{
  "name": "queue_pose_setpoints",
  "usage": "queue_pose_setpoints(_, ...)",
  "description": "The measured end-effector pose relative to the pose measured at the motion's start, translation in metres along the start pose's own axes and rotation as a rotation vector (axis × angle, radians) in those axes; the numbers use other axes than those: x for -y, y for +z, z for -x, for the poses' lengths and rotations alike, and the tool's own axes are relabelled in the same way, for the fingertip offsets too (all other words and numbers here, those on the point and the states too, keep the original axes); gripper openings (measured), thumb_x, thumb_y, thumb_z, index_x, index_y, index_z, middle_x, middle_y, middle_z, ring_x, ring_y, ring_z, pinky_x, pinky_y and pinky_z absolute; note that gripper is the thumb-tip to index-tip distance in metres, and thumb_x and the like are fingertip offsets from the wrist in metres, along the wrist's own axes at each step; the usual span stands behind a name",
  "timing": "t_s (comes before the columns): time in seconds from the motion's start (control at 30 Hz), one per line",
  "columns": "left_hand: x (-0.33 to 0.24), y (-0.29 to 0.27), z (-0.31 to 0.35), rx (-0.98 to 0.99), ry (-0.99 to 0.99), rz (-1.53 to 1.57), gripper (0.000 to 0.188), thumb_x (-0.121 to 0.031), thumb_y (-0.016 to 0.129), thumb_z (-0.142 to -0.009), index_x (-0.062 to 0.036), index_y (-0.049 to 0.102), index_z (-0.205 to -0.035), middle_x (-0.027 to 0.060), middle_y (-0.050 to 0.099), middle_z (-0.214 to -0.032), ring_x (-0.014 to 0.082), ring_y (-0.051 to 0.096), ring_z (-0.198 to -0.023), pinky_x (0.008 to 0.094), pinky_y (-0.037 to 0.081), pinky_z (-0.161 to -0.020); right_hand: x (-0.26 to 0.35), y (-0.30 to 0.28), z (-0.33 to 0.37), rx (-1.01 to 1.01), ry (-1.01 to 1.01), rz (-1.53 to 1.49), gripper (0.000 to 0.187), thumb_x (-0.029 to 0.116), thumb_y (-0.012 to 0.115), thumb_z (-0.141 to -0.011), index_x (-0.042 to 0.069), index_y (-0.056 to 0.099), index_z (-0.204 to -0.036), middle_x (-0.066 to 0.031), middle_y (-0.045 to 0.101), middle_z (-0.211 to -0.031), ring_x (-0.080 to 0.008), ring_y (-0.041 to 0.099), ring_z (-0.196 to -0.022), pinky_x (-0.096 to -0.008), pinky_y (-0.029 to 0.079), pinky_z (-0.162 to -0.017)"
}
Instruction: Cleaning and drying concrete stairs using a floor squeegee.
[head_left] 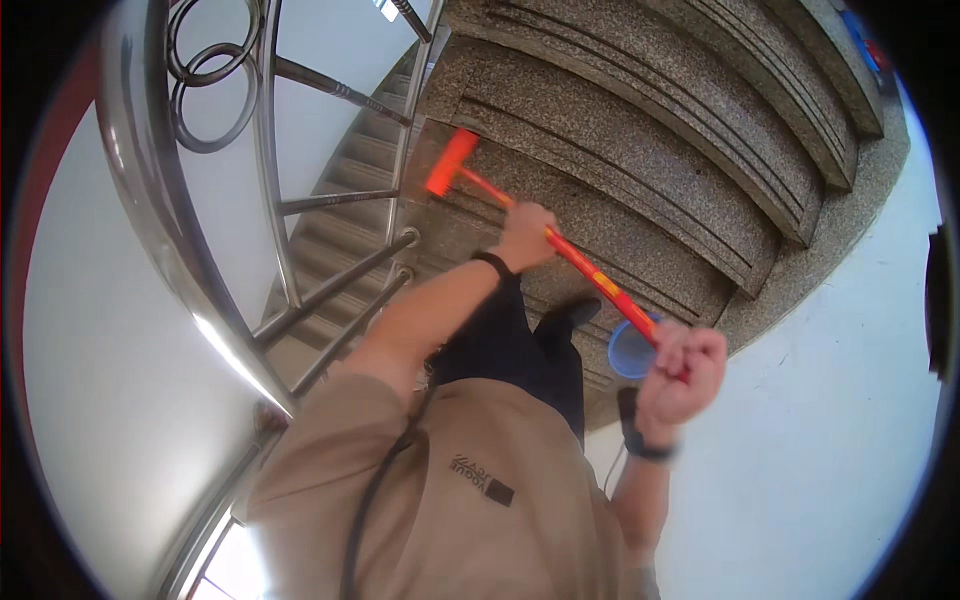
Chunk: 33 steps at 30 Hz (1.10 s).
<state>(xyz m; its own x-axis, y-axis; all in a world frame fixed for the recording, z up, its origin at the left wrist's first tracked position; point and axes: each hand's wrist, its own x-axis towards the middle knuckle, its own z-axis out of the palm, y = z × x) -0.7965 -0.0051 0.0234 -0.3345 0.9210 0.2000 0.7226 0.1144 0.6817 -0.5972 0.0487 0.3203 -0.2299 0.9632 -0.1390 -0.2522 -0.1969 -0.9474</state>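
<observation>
A red long-handled floor brush [605,282] slants across the view in front of my body. Its orange, bar-shaped head [452,162] rests at the left end of a speckled stone step [590,205]; bristles cannot be made out. My left hand [528,237] is wrapped round the lower part of the handle, close to the head. Near the top end my right hand [685,372] is closed on the handle, held out to the right by the wall. Below that hand stands a blue bucket [631,350], partly hidden by the handle and hand.
Curved stone stairs with dark grooved edges rise toward the upper right. On the left runs a shiny metal railing [150,190] with rings and bars, and a lower flight [350,190] shows beyond it. A white wall [800,430] bounds the right side. My dark shoe [578,312] is near the bucket.
</observation>
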Motion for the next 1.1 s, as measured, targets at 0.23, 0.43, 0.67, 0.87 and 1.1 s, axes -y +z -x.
queue_pose_setpoints(0.23,-0.05,0.026,0.006,0.061,-0.115,0.076,0.026,-0.018,0.075,-0.081,-0.0106,0.053,-0.068,0.0112,0.057,-0.075,0.0364,0.058,-0.08,0.0469,0.046,-0.071,0.031,-0.05,-0.001,0.097,-0.007,-0.039,0.009,0.004,0.04,-0.083,0.006,0.048,-0.086,-0.0004,0.036,-0.061,-0.0149,0.04,-0.059,-0.0396,0.042,-0.077)
queue_pose_setpoints(0.43,0.028,-0.01,0.01,0.096,-0.165,-0.076,0.021,-0.02,0.075,-0.076,-0.0077,0.061,-0.066,0.0154,0.06,-0.076,0.0388,0.061,-0.082,0.0488,0.05,-0.074,-0.033,-0.031,-0.015,0.122,0.094,-0.129,0.011,0.001,0.041,-0.084,0.004,0.051,-0.087,-0.0014,0.039,-0.062,-0.0157,0.043,-0.06,-0.0409,0.044,-0.08)
queue_pose_setpoints(0.67,0.047,0.012,0.006,0.062,-0.149,-0.031,0.019,-0.019,0.076,-0.071,-0.0084,0.061,-0.067,0.0164,0.061,-0.078,0.0392,0.061,-0.083,0.0495,0.049,-0.077,-0.051,-0.046,-0.032,0.227,0.134,-0.05,0.012,-0.001,0.042,-0.084,0.002,0.053,-0.085,-0.0024,0.041,-0.064,-0.0164,0.044,-0.062,-0.0411,0.046,-0.079)
queue_pose_setpoints(0.87,-0.08,0.103,-0.009,0.238,-0.037,0.056,0.015,-0.018,0.075,-0.068,-0.0077,0.064,-0.069,0.0176,0.063,-0.077,0.0394,0.062,-0.083,0.0499,0.048,-0.079,0.032,-0.141,-0.036,-0.043,0.029,0.0,0.007,0.007,0.04,-0.086,0.006,0.047,-0.084,0.0008,0.035,-0.061,-0.0148,0.038,-0.06,-0.0417,0.044,-0.079)
queue_pose_setpoints(1.1,-0.127,0.099,0.0,0.259,-0.094,0.159,0.016,-0.012,0.075,-0.069,-0.0068,0.06,-0.073,0.0161,0.06,-0.083,0.0394,0.058,-0.09,0.0488,0.047,-0.08,0.061,-0.164,-0.014,0.015,-0.026,-0.018,0.009,0.007,0.038,-0.087,0.007,0.044,-0.08,-0.0004,0.037,-0.059,-0.0151,0.041,-0.058,-0.0392,0.041,-0.074)
